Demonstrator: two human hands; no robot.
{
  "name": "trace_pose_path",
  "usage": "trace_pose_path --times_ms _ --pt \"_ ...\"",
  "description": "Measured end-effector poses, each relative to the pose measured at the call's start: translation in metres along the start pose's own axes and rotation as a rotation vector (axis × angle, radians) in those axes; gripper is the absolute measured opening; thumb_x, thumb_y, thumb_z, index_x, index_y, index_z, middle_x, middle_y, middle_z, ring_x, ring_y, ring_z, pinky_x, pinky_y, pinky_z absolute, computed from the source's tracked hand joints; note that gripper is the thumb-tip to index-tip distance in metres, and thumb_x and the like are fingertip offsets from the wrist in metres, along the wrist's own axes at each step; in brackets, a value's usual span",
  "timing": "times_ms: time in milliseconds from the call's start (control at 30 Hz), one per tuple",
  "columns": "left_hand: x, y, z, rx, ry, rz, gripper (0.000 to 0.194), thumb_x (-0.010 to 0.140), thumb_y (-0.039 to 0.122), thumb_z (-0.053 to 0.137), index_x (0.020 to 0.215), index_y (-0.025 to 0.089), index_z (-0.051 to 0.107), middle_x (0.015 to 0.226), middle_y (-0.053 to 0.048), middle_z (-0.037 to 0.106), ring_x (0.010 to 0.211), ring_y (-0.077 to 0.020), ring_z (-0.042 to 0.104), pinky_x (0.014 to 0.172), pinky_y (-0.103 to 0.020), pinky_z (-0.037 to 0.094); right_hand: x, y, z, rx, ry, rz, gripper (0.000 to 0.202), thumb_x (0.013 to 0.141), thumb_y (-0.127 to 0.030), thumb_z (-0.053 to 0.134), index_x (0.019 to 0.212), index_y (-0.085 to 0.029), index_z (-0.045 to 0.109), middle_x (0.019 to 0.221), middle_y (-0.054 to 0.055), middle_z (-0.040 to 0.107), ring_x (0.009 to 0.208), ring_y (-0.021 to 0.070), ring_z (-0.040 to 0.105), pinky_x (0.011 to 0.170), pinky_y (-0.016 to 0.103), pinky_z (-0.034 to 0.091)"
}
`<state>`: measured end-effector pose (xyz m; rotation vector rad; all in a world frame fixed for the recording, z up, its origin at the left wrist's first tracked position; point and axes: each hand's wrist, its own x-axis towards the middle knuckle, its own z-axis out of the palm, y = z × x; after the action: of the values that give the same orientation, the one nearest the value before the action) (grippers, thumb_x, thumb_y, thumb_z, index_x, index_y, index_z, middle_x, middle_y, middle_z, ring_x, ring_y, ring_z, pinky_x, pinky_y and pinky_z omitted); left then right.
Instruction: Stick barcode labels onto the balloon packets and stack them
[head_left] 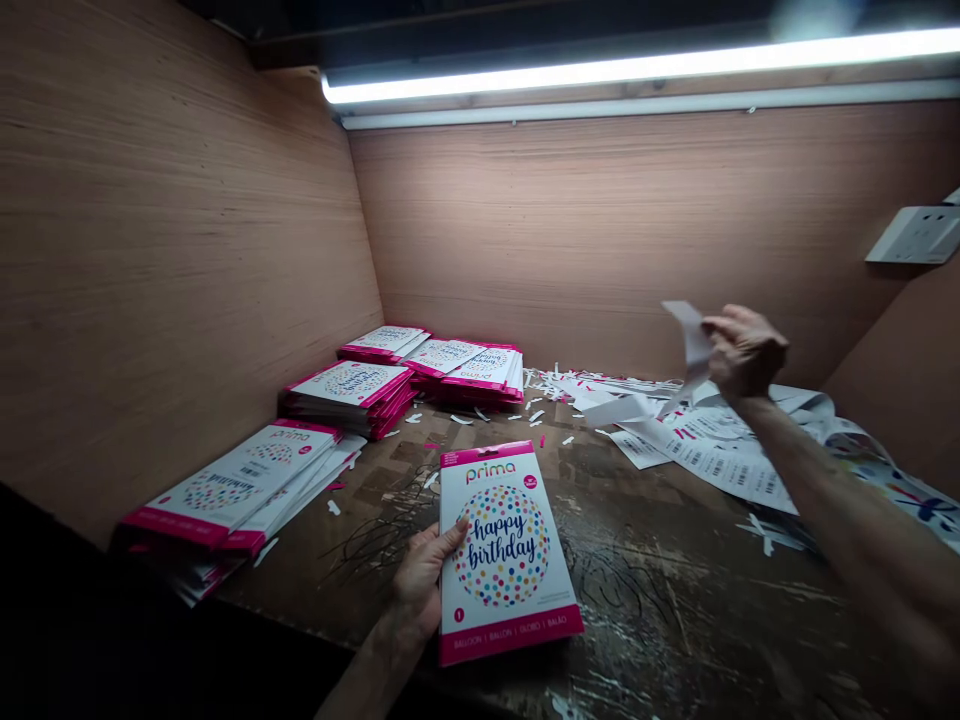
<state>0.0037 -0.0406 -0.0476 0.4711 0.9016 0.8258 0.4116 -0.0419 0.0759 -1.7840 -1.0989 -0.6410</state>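
My left hand (421,580) grips a flat balloon packet (506,550) by its left edge, thumb on the front. The packet is white with pink bands and reads "prima" and "happy birthday" over a dotted circle. It is tilted toward me above the dark table. Up at the right, my right hand (746,350) pinches a strip of white paper (694,345), which curls down toward the sheets of printed barcode labels (720,455) on the table. Whether the strip joins those sheets cannot be made out.
Stacks of similar packets (352,385) line the left side and back corner, the nearest stack (240,480) at the table's left edge. White and pink paper scraps (536,415) litter the worn tabletop (630,590). Wooden panels (600,230) enclose it; a socket (915,235) is at right.
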Motion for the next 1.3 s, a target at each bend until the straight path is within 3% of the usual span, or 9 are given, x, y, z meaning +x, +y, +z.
trace_pose_path --times_ms 67,133,233,333,400,467,967,1133,1300 --pt "-0.001 -0.001 0.002 0.006 0.025 0.003 0.013 0.074 0.008 0.061 0.086 0.004 0.061 0.074 -0.017 0.071 0.073 -0.0314 0.068 0.078 -0.05 0.05 0.01 -0.02 -0.019 -0.046 0.086 -0.177 0.032 0.087 -0.031 0.036 0.096 -0.019 0.065 0.108 0.009 0.061 0.108 0.0282 0.052 0.096 0.043 0.035" --pt "-0.001 -0.002 0.004 0.012 0.056 -0.004 0.009 0.075 0.008 0.06 0.083 0.004 0.061 0.071 -0.017 0.07 0.068 -0.0294 0.068 0.077 -0.049 0.051 0.001 -0.048 -0.031 -0.003 -0.018 -0.321 0.029 0.086 -0.029 0.038 0.094 -0.02 0.064 0.094 0.009 0.064 0.096 0.0276 0.057 0.086 0.04 0.041" --pt "-0.001 -0.003 0.006 -0.008 0.055 -0.013 0.008 0.076 0.007 0.058 0.083 0.004 0.061 0.069 -0.016 0.07 0.066 -0.0275 0.068 0.077 -0.048 0.051 -0.046 -0.09 -0.026 0.122 -0.548 -0.442 0.02 0.081 -0.028 0.044 0.081 -0.023 0.064 0.078 0.006 0.065 0.071 0.0225 0.059 0.065 0.033 0.043" --pt "0.0 -0.004 0.006 -0.037 0.052 -0.007 0.01 0.074 0.007 0.061 0.083 0.003 0.062 0.07 -0.015 0.07 0.067 -0.0277 0.068 0.078 -0.049 0.051 -0.106 -0.12 -0.001 0.221 -1.016 -0.38 0.024 0.079 -0.035 0.047 0.068 -0.021 0.064 0.061 0.002 0.061 0.055 0.0162 0.052 0.051 0.027 0.036" --pt "0.001 -0.005 0.005 -0.051 0.051 0.001 0.011 0.072 0.007 0.063 0.082 0.003 0.063 0.071 -0.016 0.07 0.068 -0.029 0.068 0.078 -0.05 0.05 -0.136 -0.131 0.018 0.279 -1.212 -0.323 0.026 0.077 -0.038 0.05 0.065 -0.02 0.065 0.059 0.001 0.06 0.053 0.0143 0.05 0.049 0.026 0.032" --pt "0.002 -0.006 0.004 -0.06 0.041 0.012 0.013 0.07 0.008 0.065 0.081 0.001 0.063 0.071 -0.018 0.07 0.07 -0.0308 0.068 0.078 -0.05 0.049 -0.153 -0.14 0.032 0.276 -1.302 -0.279 0.025 0.074 -0.036 0.052 0.062 -0.019 0.065 0.057 0.002 0.058 0.053 0.0139 0.049 0.047 0.025 0.03" --pt "0.003 -0.008 0.004 -0.041 0.041 0.045 0.014 0.071 0.005 0.061 0.084 0.002 0.063 0.066 -0.015 0.07 0.062 -0.0278 0.067 0.075 -0.047 0.051 -0.176 -0.179 0.044 0.135 -1.217 -0.257 0.013 0.068 -0.029 0.058 0.074 -0.021 0.068 0.072 0.008 0.064 0.064 0.0205 0.056 0.053 0.027 0.029" --pt "0.001 -0.002 -0.002 -0.01 0.059 0.039 0.018 0.072 0.005 0.061 0.089 0.004 0.062 0.069 -0.016 0.07 0.066 -0.0298 0.067 0.074 -0.049 0.051 -0.167 -0.157 0.037 0.23 -1.121 -0.193 0.032 0.08 -0.048 0.047 0.079 -0.023 0.065 0.066 0.005 0.063 0.066 0.0193 0.055 0.058 0.027 0.03" --pt "-0.008 0.007 -0.004 0.008 0.102 -0.007 0.031 0.072 0.005 0.061 0.102 0.002 0.058 0.074 -0.017 0.07 0.071 -0.0318 0.067 0.076 -0.051 0.05 -0.168 -0.113 0.03 0.364 -1.023 -0.057 0.034 0.085 -0.043 0.038 0.073 -0.02 0.059 0.062 0.0 0.057 0.057 0.0137 0.05 0.054 0.025 0.032"
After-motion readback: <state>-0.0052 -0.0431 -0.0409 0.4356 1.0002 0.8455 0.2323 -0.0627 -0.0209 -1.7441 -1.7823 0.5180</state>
